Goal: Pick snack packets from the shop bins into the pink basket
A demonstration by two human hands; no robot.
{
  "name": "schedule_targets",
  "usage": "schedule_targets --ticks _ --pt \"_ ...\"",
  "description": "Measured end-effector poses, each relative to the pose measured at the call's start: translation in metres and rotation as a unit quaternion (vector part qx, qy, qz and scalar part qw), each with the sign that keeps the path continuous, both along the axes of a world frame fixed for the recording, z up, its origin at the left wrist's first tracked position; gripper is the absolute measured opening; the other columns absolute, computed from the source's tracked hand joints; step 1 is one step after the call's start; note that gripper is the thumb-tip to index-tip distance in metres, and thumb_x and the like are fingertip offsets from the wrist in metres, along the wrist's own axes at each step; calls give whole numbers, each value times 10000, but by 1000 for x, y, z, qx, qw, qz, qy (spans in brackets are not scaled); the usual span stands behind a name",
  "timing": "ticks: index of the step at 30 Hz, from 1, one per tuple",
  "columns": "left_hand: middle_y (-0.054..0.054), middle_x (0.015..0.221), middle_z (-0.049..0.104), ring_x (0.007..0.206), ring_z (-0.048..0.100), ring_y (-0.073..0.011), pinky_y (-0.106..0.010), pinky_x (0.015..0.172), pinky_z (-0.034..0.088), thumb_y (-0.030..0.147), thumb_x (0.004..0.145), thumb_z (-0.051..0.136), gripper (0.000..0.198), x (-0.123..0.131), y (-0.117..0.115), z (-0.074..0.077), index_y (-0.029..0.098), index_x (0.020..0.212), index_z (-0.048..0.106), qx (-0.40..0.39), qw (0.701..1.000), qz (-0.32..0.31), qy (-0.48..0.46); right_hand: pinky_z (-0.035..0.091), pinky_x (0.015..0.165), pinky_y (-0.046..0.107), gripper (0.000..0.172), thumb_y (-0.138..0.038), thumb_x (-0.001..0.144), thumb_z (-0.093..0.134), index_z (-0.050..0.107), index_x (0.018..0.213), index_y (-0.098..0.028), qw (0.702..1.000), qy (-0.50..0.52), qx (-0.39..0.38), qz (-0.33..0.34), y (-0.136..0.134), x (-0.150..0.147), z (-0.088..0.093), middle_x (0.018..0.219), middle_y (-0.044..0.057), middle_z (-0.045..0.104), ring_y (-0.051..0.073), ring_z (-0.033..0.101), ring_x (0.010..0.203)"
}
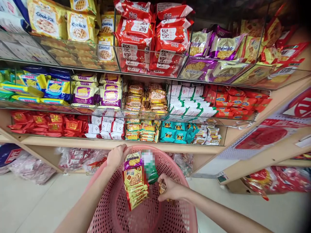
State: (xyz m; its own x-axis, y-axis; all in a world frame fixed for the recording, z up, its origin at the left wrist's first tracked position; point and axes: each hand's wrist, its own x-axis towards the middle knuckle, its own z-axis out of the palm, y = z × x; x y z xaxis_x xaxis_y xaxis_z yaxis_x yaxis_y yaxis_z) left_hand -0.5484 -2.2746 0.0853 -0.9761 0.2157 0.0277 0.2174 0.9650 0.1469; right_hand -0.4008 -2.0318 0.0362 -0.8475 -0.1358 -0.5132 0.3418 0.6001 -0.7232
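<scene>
Pale beige tiled floor (36, 200), even light. Light wooden tiered shelving unit (60, 142) spans the back, clear glass fronts (73, 55) along each tier's edge. Second wooden rack (267, 158) angles off right, carrying a red-and-white sign panel (262, 137).

The basket (175, 174) is pink, pierced all over in a fine lattice pattern. The strip of packets (134, 184) is purple at the top, then yellow and red. The small packet (162, 187) is brownish orange. Behind, the cookie packs (46, 17) are yellow, the stacked packets (145, 32) red with white labels, the low packets (173, 132) teal.
</scene>
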Motion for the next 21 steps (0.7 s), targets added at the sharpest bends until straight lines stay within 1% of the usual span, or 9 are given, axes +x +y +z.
schedule_targets --ticks 1,2,4,7,9,11,13,18,21 --pt "-88 887 712 824 674 -234 -277 654 435 590 896 231 511 0 0 0 238 931 599 0 1000 -1 1 386 637 235 597 -188 482 775 474 997 -205 996 16 69 52 -1 -1 -1 861 -33 554 150 539 804" --pt "-88 889 712 825 675 -236 -277 649 434 589 896 232 508 0 0 -1 237 931 597 -1 1000 -1 2 401 650 254 592 -192 506 764 483 1026 -199 985 25 131 107 -3 -2 -2 892 -11 576 175 556 825" --pt "-88 888 712 828 676 -240 -275 638 431 587 897 229 508 1 0 -2 235 928 595 -1 1000 -1 5 438 679 303 568 -176 568 726 497 1087 -174 947 47 227 221 -9 -4 -3 970 56 619 232 594 868" --pt "-81 878 713 828 677 -229 -266 639 426 581 901 225 508 2 0 -1 235 926 597 0 1000 4 6 476 766 367 567 -141 623 687 501 1158 -114 876 122 294 363 -22 -6 -9 1073 158 631 296 602 979" --pt "-78 875 714 822 677 -219 -262 649 426 575 904 228 503 3 0 0 236 936 598 3 1000 9 3 483 814 390 584 -147 653 668 484 1203 -83 839 176 309 412 -29 -6 -16 1087 193 630 306 597 1012" --pt "-79 870 715 812 677 -216 -265 653 428 577 903 231 503 3 0 1 237 940 600 5 1000 12 1 488 835 405 559 -149 688 634 479 1219 -67 818 213 317 430 -32 -5 -23 1075 202 635 304 603 1006" --pt "-80 868 715 802 677 -218 -269 651 429 583 900 230 508 3 0 1 237 933 601 8 1000 11 2 492 849 414 504 -153 714 607 498 1198 -61 810 232 322 432 -33 -4 -26 1077 199 633 307 600 1009" --pt "-83 859 713 797 677 -232 -281 638 429 593 898 195 538 1 1 -2 237 913 597 11 1000 4 6 491 856 427 466 -145 718 589 513 1174 -84 827 235 315 403 -29 -2 -23 1050 176 646 303 595 1010" --pt "-84 872 712 814 674 -228 -278 655 432 592 895 225 514 1 1 -4 238 924 597 6 1000 5 6 488 844 433 425 -141 723 575 525 1142 -96 823 250 327 392 -28 -1 -23 999 163 658 295 596 990"
